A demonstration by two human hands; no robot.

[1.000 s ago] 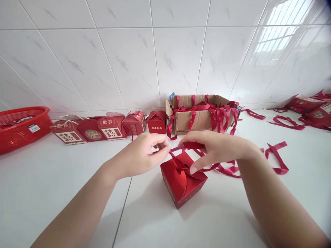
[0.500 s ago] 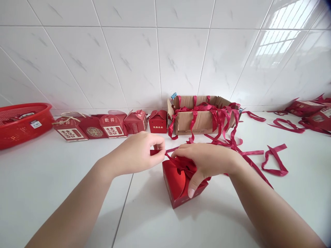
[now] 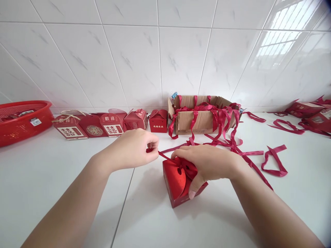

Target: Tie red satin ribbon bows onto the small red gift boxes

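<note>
A small red gift box [image 3: 172, 182] with rounded, overlapping top flaps stands on the white tabletop in front of me. My right hand [image 3: 204, 165] is closed over its far right side, thumb on the near face; the other fingertips are partly hidden behind the box. My left hand [image 3: 139, 148] pinches one end of a red ribbon [image 3: 165, 156], left of the box and above the table. The ribbon runs taut from those fingers to the holes in the top flaps, where it gathers in a knot or loop partly covered by my right hand.
Behind stands a cardboard box [image 3: 201, 124] draped with red ribbons. Loose ribbon pieces [image 3: 275, 160] lie to the right. Several red gift boxes [image 3: 95, 125] line the wall, a red plastic basket [image 3: 20, 129] sits far left, and more red boxes [image 3: 305, 108] are far right.
My left hand has moved a little left, drawing the ribbon end farther from the gift box. The right hand stays on the box, which has hardly moved.
</note>
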